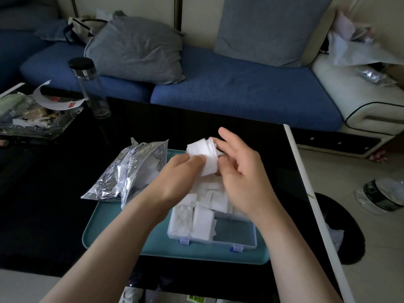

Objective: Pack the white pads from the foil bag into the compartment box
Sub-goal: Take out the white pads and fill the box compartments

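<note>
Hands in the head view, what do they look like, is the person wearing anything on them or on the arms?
The left hand and right hand are bare: no gloves, rings, watch or bracelet show. The left forearm and right forearm are uncovered too, with no sleeve in view.

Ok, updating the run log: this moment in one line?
left hand: holds pad stack | right hand: pinches same stack | compartment box: on tray, partly filled | foil bag: left of box
</note>
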A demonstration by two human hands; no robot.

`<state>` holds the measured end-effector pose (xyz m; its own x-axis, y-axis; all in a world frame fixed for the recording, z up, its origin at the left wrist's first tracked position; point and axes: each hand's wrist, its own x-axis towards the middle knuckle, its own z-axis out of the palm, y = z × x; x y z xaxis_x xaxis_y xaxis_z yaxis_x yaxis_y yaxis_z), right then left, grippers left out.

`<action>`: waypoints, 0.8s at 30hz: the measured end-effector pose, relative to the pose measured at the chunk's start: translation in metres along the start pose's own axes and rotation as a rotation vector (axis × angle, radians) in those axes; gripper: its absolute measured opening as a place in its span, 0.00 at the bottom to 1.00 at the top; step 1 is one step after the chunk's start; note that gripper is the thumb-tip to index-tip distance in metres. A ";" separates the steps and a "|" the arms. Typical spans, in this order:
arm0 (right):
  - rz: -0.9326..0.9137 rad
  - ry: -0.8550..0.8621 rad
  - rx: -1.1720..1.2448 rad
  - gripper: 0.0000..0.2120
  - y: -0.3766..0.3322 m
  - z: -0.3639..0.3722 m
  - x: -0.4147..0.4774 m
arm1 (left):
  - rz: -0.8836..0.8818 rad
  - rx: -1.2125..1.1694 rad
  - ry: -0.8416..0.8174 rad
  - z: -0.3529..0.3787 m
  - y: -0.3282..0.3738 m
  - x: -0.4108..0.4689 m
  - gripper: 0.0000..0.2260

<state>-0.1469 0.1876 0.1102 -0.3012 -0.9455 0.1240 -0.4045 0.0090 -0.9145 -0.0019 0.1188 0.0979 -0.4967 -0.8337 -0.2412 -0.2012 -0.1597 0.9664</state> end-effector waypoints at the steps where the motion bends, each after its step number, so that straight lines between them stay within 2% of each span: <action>1: 0.000 0.008 0.044 0.26 0.001 -0.002 0.000 | -0.030 -0.039 -0.008 -0.002 0.000 0.000 0.17; 6: -0.004 0.100 0.168 0.21 0.002 -0.005 0.002 | -0.118 -0.098 -0.091 -0.006 0.001 0.000 0.18; 9: -0.060 0.130 0.051 0.15 0.004 -0.004 0.002 | -0.168 -0.111 -0.174 -0.003 0.002 -0.001 0.19; 12: -0.135 0.101 -0.037 0.10 0.003 -0.001 0.001 | -0.177 -0.126 -0.245 0.001 0.007 -0.004 0.26; 15: -0.169 0.094 -0.135 0.05 0.004 0.002 0.001 | -0.132 -0.105 -0.249 0.004 0.015 -0.012 0.30; 17: -0.198 0.113 -0.177 0.06 0.005 0.003 0.001 | -0.140 -0.084 -0.237 0.003 0.013 -0.010 0.33; 21: -0.233 0.152 -0.255 0.07 0.007 0.004 0.004 | -0.196 -0.188 -0.291 0.002 0.012 -0.010 0.29; 24: -0.226 0.091 -0.290 0.10 0.007 0.002 0.003 | -0.222 -0.260 -0.315 -0.002 0.008 -0.007 0.35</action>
<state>-0.1488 0.1840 0.1035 -0.2466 -0.9015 0.3555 -0.6933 -0.0922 -0.7148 0.0016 0.1228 0.1076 -0.7059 -0.5696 -0.4210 -0.1331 -0.4771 0.8687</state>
